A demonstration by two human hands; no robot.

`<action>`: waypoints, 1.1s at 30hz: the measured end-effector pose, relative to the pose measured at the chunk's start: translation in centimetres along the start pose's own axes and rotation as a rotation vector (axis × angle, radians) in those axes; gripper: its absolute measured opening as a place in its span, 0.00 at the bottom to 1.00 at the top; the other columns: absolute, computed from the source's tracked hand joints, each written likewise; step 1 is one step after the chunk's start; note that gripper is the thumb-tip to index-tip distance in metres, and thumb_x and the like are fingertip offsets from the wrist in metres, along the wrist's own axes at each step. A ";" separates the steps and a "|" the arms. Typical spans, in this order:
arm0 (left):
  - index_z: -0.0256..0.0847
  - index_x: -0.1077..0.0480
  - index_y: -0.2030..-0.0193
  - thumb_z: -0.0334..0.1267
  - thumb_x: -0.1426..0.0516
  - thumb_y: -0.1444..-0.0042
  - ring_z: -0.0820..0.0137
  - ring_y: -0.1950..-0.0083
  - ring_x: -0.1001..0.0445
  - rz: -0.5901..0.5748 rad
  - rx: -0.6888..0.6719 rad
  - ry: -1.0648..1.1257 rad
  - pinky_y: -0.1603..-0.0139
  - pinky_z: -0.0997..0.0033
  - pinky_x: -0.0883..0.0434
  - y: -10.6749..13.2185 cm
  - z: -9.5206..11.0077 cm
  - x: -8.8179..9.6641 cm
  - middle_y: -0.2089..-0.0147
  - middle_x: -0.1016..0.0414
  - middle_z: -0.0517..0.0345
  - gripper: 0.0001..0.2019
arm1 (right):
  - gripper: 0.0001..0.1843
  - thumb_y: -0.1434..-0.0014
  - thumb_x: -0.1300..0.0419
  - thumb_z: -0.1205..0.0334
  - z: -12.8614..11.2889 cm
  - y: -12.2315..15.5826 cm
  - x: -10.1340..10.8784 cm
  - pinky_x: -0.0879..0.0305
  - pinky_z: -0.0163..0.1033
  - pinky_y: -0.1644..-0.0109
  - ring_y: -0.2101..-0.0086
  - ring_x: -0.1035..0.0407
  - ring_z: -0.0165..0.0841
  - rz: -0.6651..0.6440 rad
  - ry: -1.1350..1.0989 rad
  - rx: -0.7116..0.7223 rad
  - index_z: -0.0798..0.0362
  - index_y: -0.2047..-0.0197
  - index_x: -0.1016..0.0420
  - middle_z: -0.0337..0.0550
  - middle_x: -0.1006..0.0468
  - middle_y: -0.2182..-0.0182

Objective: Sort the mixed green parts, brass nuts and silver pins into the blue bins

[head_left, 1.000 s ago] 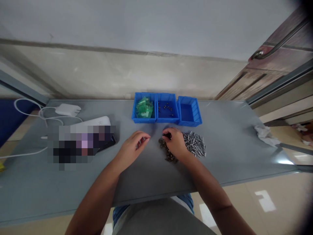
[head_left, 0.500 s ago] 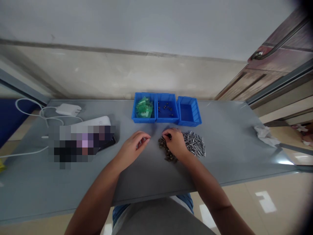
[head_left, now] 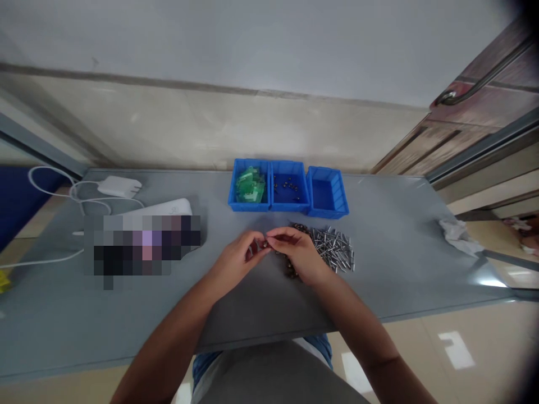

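My left hand (head_left: 240,255) and my right hand (head_left: 301,252) meet at the fingertips above the table, each in a pinch. A tiny dark metal piece (head_left: 265,243) shows between the fingertips, too small to name. Partly under my right hand lies a heap of small brass-coloured metal parts (head_left: 291,270). Just right of it spreads a pile of silver metal pins (head_left: 334,247). Beyond the hands stand three blue bins: the left bin (head_left: 249,207) holds green pieces, the middle bin (head_left: 288,207) a few small brass-coloured parts, and the right bin (head_left: 327,212) shows a bare floor.
On the left of the grey table (head_left: 236,331) lie a white charger (head_left: 119,187) with a looping cable and a white box-like device (head_left: 181,208), partly blurred out. Crumpled white tissue (head_left: 458,237) sits at the right edge. A wall rises behind the bins.
My right hand has moved left from the brass-coloured heap to meet my left hand, which has shifted slightly right. More of the heap's far side now shows.
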State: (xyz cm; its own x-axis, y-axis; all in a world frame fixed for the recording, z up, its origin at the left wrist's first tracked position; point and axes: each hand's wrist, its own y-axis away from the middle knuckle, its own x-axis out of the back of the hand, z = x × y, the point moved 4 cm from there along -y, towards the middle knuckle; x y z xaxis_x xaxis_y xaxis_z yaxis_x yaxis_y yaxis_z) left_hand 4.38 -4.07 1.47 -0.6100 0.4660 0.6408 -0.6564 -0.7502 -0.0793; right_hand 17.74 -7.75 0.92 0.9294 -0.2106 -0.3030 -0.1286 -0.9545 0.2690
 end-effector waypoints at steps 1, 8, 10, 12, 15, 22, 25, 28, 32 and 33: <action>0.41 0.38 0.61 0.40 0.48 0.45 0.76 0.71 0.33 0.009 0.012 0.004 0.70 0.76 0.33 0.0 0.0 0.0 0.66 0.32 0.61 0.07 | 0.08 0.59 0.36 0.64 0.3 0.0 -0.2 0.36 0.36 0.59 0.70 0.31 0.27 -0.011 -0.041 -0.017 0.51 0.70 0.25 0.36 0.24 0.72; 0.42 0.35 0.61 0.38 0.47 0.45 0.76 0.69 0.33 0.139 -0.052 0.001 0.69 0.76 0.33 0.1 0.5 0.9 0.68 0.32 0.61 0.06 | 0.09 0.60 0.35 0.62 1.3 0.0 -0.7 0.36 0.38 0.60 0.71 0.32 0.28 -0.069 -0.158 -0.100 0.51 0.71 0.26 0.37 0.25 0.73; 0.42 0.34 0.62 0.38 0.47 0.45 0.76 0.69 0.33 0.170 -0.092 0.005 0.69 0.76 0.33 0.1 0.8 1.2 0.68 0.33 0.61 0.06 | 0.10 0.61 0.35 0.62 1.3 0.1 -1.0 0.36 0.38 0.61 0.71 0.32 0.28 -0.092 -0.172 -0.129 0.52 0.71 0.27 0.37 0.25 0.73; 0.41 0.33 0.63 0.38 0.46 0.45 0.76 0.69 0.33 0.187 -0.129 0.010 0.69 0.76 0.33 0.2 1.0 1.3 0.68 0.33 0.60 0.05 | 0.10 0.62 0.34 0.63 1.4 0.1 -1.3 0.36 0.37 0.62 0.72 0.32 0.28 -0.099 -0.200 -0.152 0.52 0.72 0.27 0.37 0.25 0.73; 0.41 0.33 0.64 0.37 0.45 0.46 0.76 0.69 0.34 0.190 -0.156 0.008 0.69 0.76 0.33 0.2 1.3 1.5 0.66 0.33 0.59 0.04 | 0.11 0.63 0.34 0.63 1.5 0.1 -1.3 0.37 0.36 0.65 0.72 0.33 0.28 -0.110 -0.221 -0.143 0.53 0.72 0.26 0.38 0.25 0.73; 0.42 0.34 0.62 0.36 0.46 0.45 0.76 0.69 0.32 0.189 -0.129 -0.012 0.69 0.76 0.32 0.1 0.7 1.7 0.64 0.31 0.58 0.04 | 0.08 0.57 0.37 0.61 0.2 0.2 -0.3 0.37 0.34 0.67 0.72 0.34 0.27 0.054 0.123 0.153 0.51 0.70 0.26 0.37 0.26 0.73; 0.42 0.35 0.62 0.36 0.46 0.45 0.76 0.69 0.32 0.143 -0.085 -0.029 0.69 0.77 0.32 0.0 0.0 1.2 0.67 0.31 0.60 0.05 | 0.05 0.54 0.38 0.62 -0.6 0.8 -0.6 0.36 0.36 0.64 0.70 0.32 0.29 0.103 0.320 0.293 0.51 0.70 0.26 0.39 0.25 0.71; 0.42 0.35 0.62 0.35 0.45 0.46 0.76 0.69 0.31 0.111 -0.077 -0.032 0.69 0.77 0.32 -0.1 -0.4 0.9 0.67 0.31 0.62 0.05 | 0.05 0.53 0.38 0.62 -1.0 1.3 -1.0 0.36 0.36 0.64 0.70 0.32 0.29 0.111 0.472 0.397 0.50 0.69 0.26 0.39 0.25 0.71; 0.41 0.36 0.63 0.32 0.45 0.47 0.76 0.69 0.31 0.103 -0.082 -0.026 0.69 0.77 0.33 -0.1 -0.6 0.9 0.68 0.32 0.62 0.05 | 0.06 0.52 0.39 0.64 -1.2 1.7 -1.3 0.36 0.36 0.65 0.71 0.33 0.29 0.093 0.599 0.498 0.49 0.68 0.26 0.38 0.25 0.70; 0.41 0.36 0.62 0.33 0.45 0.47 0.76 0.69 0.31 0.101 -0.084 -0.029 0.69 0.77 0.33 -0.1 -0.5 0.9 0.68 0.32 0.62 0.05 | 0.06 0.52 0.39 0.64 -1.2 1.7 -1.3 0.36 0.36 0.65 0.70 0.34 0.29 0.094 0.622 0.511 0.48 0.68 0.26 0.38 0.25 0.70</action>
State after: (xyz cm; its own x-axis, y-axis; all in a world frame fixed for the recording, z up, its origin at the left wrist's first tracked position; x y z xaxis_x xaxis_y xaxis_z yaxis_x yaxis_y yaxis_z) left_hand 3.69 -3.31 1.62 -0.6623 0.3755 0.6484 -0.6283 -0.7498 -0.2076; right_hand 16.76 -8.83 2.90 0.9097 -0.2823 0.3047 -0.2177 -0.9488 -0.2289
